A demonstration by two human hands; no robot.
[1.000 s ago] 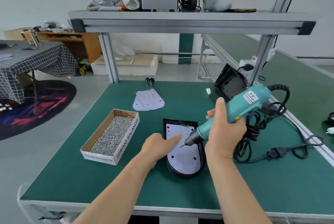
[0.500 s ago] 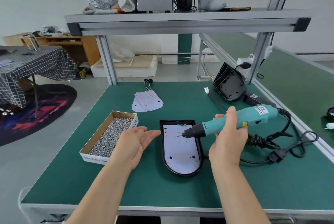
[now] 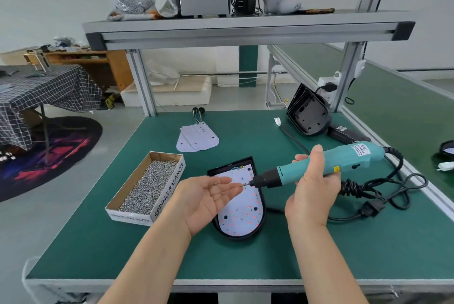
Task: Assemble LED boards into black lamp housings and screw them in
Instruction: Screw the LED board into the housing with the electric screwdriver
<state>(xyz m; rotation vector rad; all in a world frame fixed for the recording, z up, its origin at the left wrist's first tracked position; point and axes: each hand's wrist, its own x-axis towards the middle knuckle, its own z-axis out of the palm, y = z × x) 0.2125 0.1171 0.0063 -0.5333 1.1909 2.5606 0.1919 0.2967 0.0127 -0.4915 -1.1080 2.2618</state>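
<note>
A black lamp housing (image 3: 262,231) lies on the green table with a white LED board (image 3: 242,210) seated inside it. My left hand (image 3: 206,199) hovers palm up over the housing's left side, fingers straight, with a small screw (image 3: 216,183) lying on the fingers. My right hand (image 3: 310,190) grips a teal electric screwdriver (image 3: 326,165) held nearly level, its bit tip (image 3: 244,183) reaching the left fingertips. Two spare LED boards (image 3: 196,138) lie farther back.
A cardboard box of screws (image 3: 147,187) sits left of the housing. Stacked black housings (image 3: 309,114) lean at the back right. The screwdriver's black cable (image 3: 383,193) coils on the right. A metal shelf frame (image 3: 245,29) spans overhead.
My left hand came off the LED board, turned palm up and now sits under the bit tip. My right hand levelled the screwdriver and brought its tip to the left fingers.
</note>
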